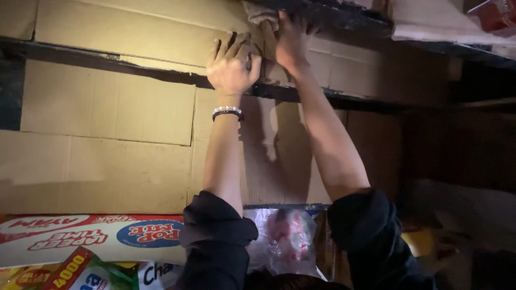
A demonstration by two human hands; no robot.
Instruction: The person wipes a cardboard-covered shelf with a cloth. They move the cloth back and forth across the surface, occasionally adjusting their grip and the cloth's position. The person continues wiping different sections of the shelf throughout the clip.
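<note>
Both my arms reach up to a wall lined with flat brown cardboard sheets [107, 102]. My left hand [232, 63], with a beaded and a black bracelet at the wrist, presses fingers curled against the cardboard beside a dark horizontal bar [161, 72]. My right hand [293, 40] is higher, fingers spread on the cardboard just under a dark shelf edge [344, 16], next to a crumpled pale cloth [259, 13]. Whether either hand grips the cardboard edge is unclear. Black sleeves are pushed up to my elbows.
Below lie a white and red printed carton [80, 236], colourful snack packets [70, 274] and a clear plastic bag [285, 236]. A yellow item [419, 241] sits at lower right. The right side is dark. A red package [497, 13] rests on the top shelf.
</note>
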